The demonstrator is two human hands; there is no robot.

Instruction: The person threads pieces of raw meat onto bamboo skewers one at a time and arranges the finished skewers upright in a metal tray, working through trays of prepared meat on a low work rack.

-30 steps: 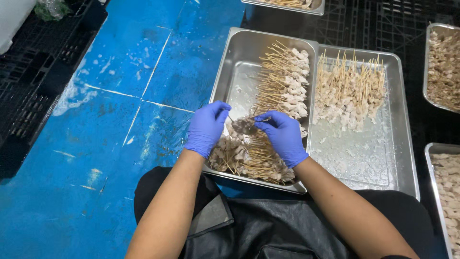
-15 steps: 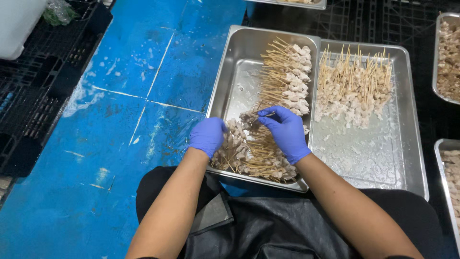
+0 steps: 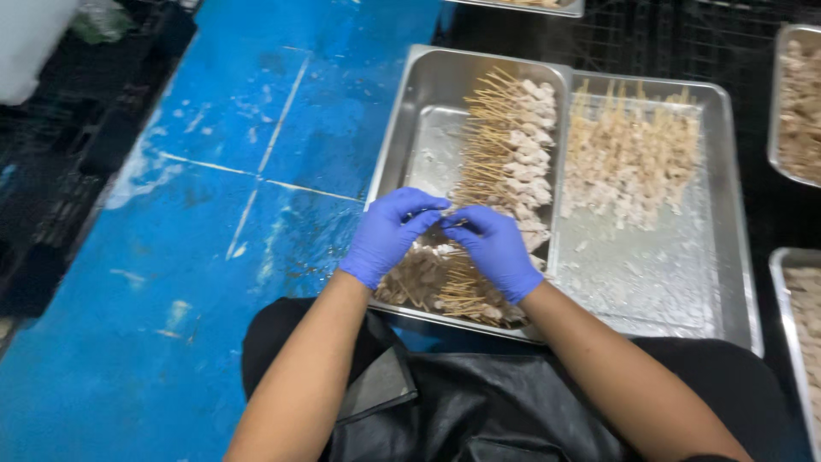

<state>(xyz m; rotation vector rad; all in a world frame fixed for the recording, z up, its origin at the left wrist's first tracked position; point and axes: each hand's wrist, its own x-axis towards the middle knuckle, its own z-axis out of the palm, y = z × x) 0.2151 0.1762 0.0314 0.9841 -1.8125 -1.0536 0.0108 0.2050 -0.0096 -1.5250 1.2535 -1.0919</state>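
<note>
**Wet Blue Floor, Dark Crates Around It**

A glossy blue painted floor (image 3: 214,171) fills the middle and nine o'clock part of the view. It is wet and scuffed, with pale white streaks and thin seam lines crossing near its centre. Overhead light glints off the damp patches.

At nine to eleven o'clock stand black plastic lattice crates (image 3: 60,171), dim and in shadow. A white plastic container (image 3: 30,43) sits at eleven o'clock, with a crumpled greenish plastic bag (image 3: 103,21) just beside it.

From twelve to two o'clock runs a black grid-patterned mat or rack (image 3: 667,38), dark and hard to read in detail.
</note>
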